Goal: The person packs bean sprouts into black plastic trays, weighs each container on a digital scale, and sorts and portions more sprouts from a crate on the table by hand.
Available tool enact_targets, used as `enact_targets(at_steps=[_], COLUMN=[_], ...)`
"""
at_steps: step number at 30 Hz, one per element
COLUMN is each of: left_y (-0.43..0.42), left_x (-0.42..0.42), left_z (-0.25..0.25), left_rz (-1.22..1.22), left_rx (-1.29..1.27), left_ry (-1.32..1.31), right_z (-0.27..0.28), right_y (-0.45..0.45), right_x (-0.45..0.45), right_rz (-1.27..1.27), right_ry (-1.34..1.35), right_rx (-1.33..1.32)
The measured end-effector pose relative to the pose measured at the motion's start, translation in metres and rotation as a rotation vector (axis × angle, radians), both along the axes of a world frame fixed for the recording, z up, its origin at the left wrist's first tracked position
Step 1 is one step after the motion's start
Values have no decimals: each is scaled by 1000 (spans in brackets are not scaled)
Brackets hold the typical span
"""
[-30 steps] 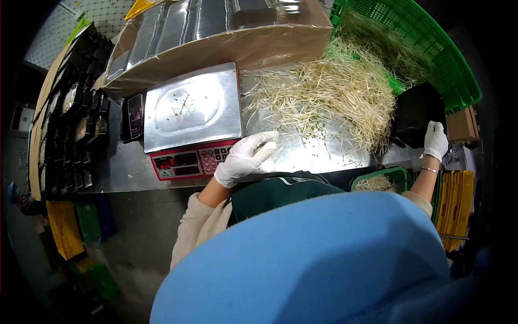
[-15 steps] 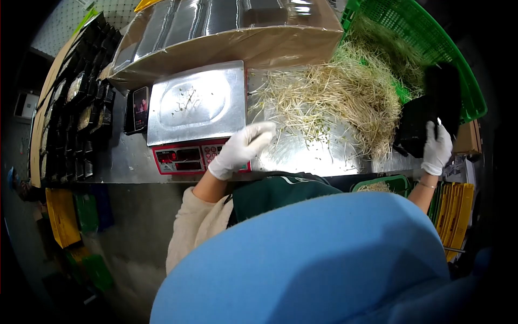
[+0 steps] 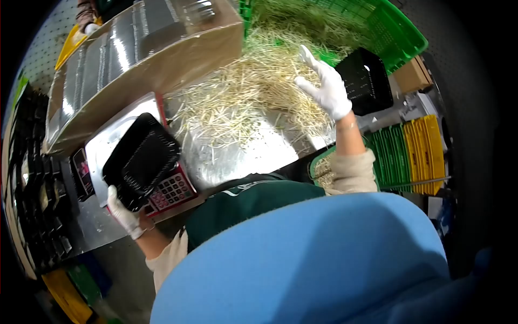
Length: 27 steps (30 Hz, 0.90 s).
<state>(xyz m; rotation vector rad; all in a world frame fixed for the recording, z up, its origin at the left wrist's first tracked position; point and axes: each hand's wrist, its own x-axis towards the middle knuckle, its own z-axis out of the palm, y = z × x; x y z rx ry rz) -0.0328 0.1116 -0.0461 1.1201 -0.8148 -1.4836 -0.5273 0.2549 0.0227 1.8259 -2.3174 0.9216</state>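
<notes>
My left hand [image 3: 123, 213], in a white glove, grips the near edge of an empty black tray [image 3: 143, 159] held over the scale [image 3: 105, 132]. The tray hides much of the plate and the display; part of the red keypad shows. Gloved too, my right hand [image 3: 326, 89] is raised with fingers spread and nothing in it. It is above the right part of the pale sprouts [image 3: 232, 102], which are heaped on the metal table [image 3: 216, 164]. Just right of this hand stand black trays [image 3: 364, 81].
Behind the scale is a cardboard box [image 3: 162, 70] of clear lids. A green basket [image 3: 396, 35] lies at the back right, filled black trays [image 3: 40, 189] at the far left. Yellow crates [image 3: 423, 154] stand lower right. Another person's hand [image 3: 91, 28] shows at the upper left.
My left hand has moved left and now holds a black tray over the scale. My right hand has left the black trays and moved up and left, opening. The view has turned.
</notes>
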Motion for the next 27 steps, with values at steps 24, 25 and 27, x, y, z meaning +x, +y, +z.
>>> enact_targets(at_steps=[24, 25, 27], left_y=[-86, -79, -33], left_x=[5, 5, -25], left_z=[-3, 7, 52], left_rz=[-27, 29, 349], left_rx=[-127, -224, -559], left_ry=[-2, -302, -460], right_z=[-84, -84, -83], right_y=[-39, -37, -30], right_x=[35, 28, 13], right_rz=[434, 435, 289], right_ry=[-166, -168, -568], right_rx=[576, 577, 534])
